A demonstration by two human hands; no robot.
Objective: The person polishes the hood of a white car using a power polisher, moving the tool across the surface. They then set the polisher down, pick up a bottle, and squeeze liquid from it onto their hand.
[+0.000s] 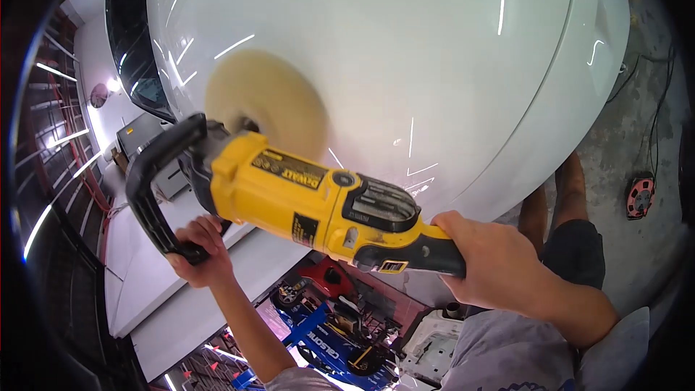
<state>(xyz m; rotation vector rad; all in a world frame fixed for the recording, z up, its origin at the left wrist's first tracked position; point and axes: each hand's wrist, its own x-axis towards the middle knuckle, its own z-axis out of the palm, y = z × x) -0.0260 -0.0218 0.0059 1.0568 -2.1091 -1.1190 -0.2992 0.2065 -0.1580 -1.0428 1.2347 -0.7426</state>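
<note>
A yellow and black polisher [282,188] lies diagonally across the middle of the view. Its round yellowish pad [279,90] is smeared by motion and appears to rest against the glossy white car panel [405,43]. My left hand [199,250] is closed around the lower end of the black loop handle [145,192] at the polisher's front. At the other end, my right hand [499,264] wraps the black rear grip [441,255]. The underside of that grip and its trigger are hidden.
Dark car glass [134,51] borders the panel at left. An orange-red cable reel [640,197] with black cords sits on the grey floor at right. Legs in dark shorts [575,250] show beside the car. Blue equipment [326,340] and a red object [327,277] stand below.
</note>
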